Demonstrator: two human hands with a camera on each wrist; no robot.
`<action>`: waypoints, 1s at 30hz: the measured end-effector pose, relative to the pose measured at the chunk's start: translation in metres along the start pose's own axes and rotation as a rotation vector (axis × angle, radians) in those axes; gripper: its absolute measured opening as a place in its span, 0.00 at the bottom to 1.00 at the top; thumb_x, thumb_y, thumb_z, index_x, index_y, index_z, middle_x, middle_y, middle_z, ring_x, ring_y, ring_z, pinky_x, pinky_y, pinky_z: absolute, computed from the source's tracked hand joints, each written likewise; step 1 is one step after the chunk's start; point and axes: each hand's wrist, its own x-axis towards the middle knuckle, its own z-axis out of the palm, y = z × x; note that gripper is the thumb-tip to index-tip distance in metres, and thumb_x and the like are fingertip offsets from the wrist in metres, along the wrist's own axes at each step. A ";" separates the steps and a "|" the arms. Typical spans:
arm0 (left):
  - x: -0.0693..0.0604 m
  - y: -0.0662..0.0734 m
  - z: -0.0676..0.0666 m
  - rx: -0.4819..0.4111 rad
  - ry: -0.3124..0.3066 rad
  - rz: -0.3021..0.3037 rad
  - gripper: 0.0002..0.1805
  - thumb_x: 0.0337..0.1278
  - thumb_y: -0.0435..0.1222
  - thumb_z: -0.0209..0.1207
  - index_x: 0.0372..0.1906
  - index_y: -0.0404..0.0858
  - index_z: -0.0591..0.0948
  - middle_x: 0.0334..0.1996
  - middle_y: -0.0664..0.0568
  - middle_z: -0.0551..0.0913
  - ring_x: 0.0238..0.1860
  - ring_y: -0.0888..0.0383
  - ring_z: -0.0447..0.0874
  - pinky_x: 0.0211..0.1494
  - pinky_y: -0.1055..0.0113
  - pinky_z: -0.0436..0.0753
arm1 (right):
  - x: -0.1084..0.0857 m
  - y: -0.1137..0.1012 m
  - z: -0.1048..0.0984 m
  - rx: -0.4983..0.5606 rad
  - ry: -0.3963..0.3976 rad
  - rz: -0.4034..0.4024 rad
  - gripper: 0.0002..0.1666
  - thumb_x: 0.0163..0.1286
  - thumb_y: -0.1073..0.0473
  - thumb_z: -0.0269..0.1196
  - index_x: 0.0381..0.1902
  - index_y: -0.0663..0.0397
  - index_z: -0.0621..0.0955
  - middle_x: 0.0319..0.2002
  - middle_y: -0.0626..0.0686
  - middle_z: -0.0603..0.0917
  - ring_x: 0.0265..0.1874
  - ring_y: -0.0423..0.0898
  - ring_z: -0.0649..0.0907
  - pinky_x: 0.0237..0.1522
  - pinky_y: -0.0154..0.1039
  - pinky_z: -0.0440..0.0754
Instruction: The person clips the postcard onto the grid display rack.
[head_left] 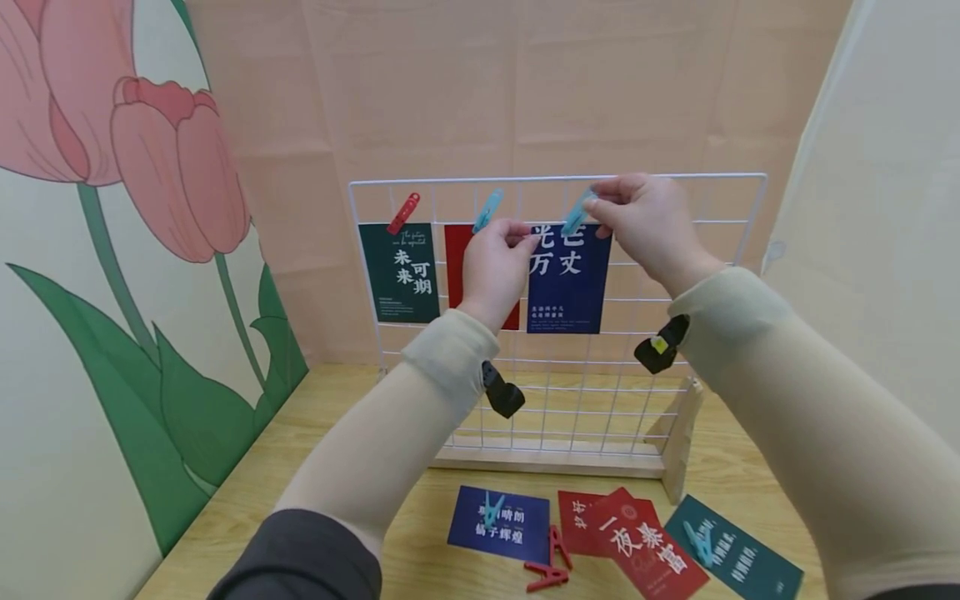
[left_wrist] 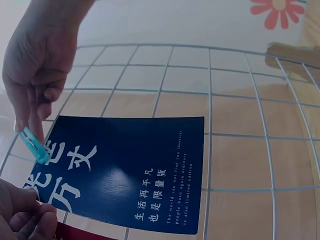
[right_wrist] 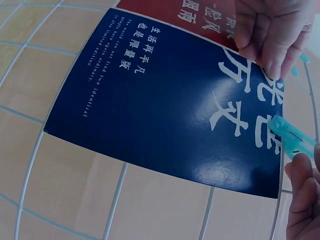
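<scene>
Head view: A person's left hand (head_left: pixel 495 271) pinches a dark blue card (head_left: pixel 566 296) by its upper left corner as the right hand (head_left: pixel 651 225) grips a light blue clothespin (head_left: pixel 577 213) at the card's top edge, below the top rail of a white wire rack (head_left: pixel 720 175). A green card (head_left: pixel 393 292) hangs near the rack's upper left corner under a red clothespin (head_left: pixel 403 213); a red card (head_left: pixel 454 271) hangs beside it, partly behind the left hand. Loose cards (head_left: pixel 750 554) lie on the wooden table (head_left: pixel 333 408) in front of the rack.

Left wrist view: The dark blue card extends from the left fingertips across the wires, the right hand holding the clothespin's outer end.

Right wrist view: The left thumb presses the card's face at its corner; the clothespin's tip overlaps the top edge, right fingers at its handles.
</scene>
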 end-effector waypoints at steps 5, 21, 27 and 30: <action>0.000 -0.001 0.000 -0.008 0.000 -0.002 0.10 0.65 0.39 0.59 0.48 0.42 0.81 0.38 0.57 0.82 0.37 0.62 0.80 0.41 0.74 0.80 | -0.001 -0.002 -0.001 0.005 -0.006 0.011 0.27 0.71 0.50 0.58 0.62 0.59 0.75 0.51 0.55 0.82 0.29 0.41 0.81 0.28 0.29 0.75; -0.003 -0.003 -0.004 -0.038 -0.012 -0.001 0.09 0.65 0.38 0.59 0.47 0.43 0.81 0.39 0.58 0.82 0.40 0.64 0.80 0.42 0.75 0.79 | -0.007 -0.005 0.002 0.010 -0.017 0.016 0.30 0.71 0.47 0.57 0.66 0.54 0.72 0.55 0.55 0.81 0.32 0.43 0.83 0.36 0.30 0.80; -0.005 -0.007 -0.005 -0.064 -0.015 -0.001 0.10 0.65 0.40 0.59 0.48 0.43 0.81 0.39 0.59 0.81 0.40 0.64 0.80 0.43 0.76 0.79 | -0.010 -0.005 0.004 -0.010 0.023 0.015 0.29 0.72 0.47 0.56 0.66 0.54 0.72 0.55 0.56 0.81 0.33 0.45 0.83 0.34 0.30 0.79; -0.006 -0.009 -0.005 -0.071 -0.013 0.000 0.09 0.65 0.40 0.59 0.47 0.43 0.80 0.39 0.60 0.81 0.40 0.64 0.80 0.43 0.75 0.79 | -0.012 -0.001 0.004 -0.044 0.095 -0.008 0.26 0.72 0.47 0.55 0.60 0.58 0.77 0.49 0.56 0.82 0.30 0.42 0.82 0.30 0.28 0.76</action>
